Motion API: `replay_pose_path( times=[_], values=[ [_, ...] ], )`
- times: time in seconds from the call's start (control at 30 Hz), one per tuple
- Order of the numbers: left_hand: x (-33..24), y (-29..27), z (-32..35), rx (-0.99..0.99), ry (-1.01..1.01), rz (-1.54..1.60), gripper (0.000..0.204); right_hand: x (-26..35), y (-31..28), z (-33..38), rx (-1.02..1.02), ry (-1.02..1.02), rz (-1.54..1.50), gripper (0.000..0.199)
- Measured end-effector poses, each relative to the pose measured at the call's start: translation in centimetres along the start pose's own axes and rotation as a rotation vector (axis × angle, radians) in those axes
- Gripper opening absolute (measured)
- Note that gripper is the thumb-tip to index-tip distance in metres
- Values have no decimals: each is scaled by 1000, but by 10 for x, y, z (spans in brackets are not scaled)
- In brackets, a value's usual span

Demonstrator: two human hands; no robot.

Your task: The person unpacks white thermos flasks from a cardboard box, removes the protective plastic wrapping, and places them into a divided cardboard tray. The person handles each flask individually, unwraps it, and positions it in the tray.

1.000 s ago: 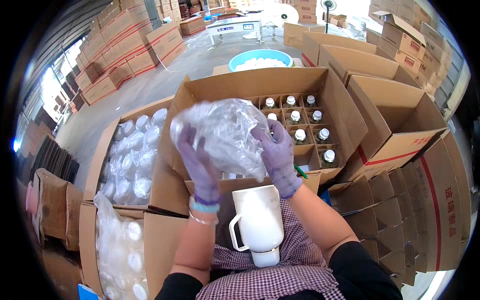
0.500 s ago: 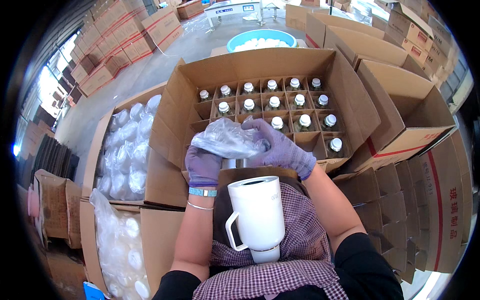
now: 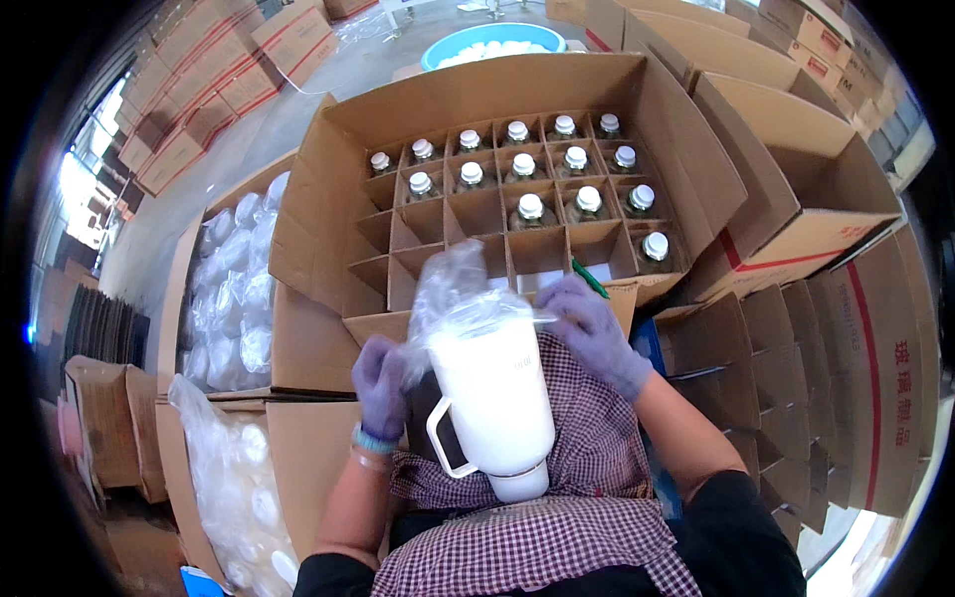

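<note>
Stacked cartons ring the near lap where a white handled jug (image 3: 492,398) stands upright — left hand (image 3: 381,383) pinching the clear plastic bag (image 3: 458,294) at its side, right hand (image 3: 595,328) gripping the far edge, apparently to spread it over the mouth — just before the divided carton (image 3: 398,119) of capped bottles (image 3: 530,207).

Clear plastic bag (image 3: 460,289) pulled over white jug top, between left hand (image 3: 381,383) and right hand (image 3: 595,328). Just beyond both hands: open brown carton (image 3: 686,129) with cardboard grid, far cells filled, near ones empty. Off the left hand: open carton (image 3: 184,298) of bagged items, another carton (image 3: 298,438) nearer. Off the right hand: empty open carton (image 3: 796,169) with red stripe, flat cartons (image 3: 865,398) with red print
</note>
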State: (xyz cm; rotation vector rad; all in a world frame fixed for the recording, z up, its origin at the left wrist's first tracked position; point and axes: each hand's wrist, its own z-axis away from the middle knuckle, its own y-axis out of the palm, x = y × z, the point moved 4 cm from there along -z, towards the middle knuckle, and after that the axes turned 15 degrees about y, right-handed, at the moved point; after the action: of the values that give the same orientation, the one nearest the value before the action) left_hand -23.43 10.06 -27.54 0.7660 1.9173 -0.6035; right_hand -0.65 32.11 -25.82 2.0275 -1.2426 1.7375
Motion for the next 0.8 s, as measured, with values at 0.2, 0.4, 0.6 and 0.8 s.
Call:
replay_pose_path(
  times=[0.2, 0.4, 0.6, 0.8],
  values=[
    [-44, 3, 93, 49, 74, -101, 61, 52, 15, 98, 585, -187, 474, 15],
    [-62, 42, 91, -1, -571, 263, 56, 58, 15, 161, 282, 127, 149, 62],
    [-113, 141, 27, 142, -366, 421, 47, 81, -17, 178, -307, 70, 421, 87],
    [-260, 256, 57, 1227, 1041, -186, 24, 78, -129, 208, -923, 276, -27, 84]
  ],
)
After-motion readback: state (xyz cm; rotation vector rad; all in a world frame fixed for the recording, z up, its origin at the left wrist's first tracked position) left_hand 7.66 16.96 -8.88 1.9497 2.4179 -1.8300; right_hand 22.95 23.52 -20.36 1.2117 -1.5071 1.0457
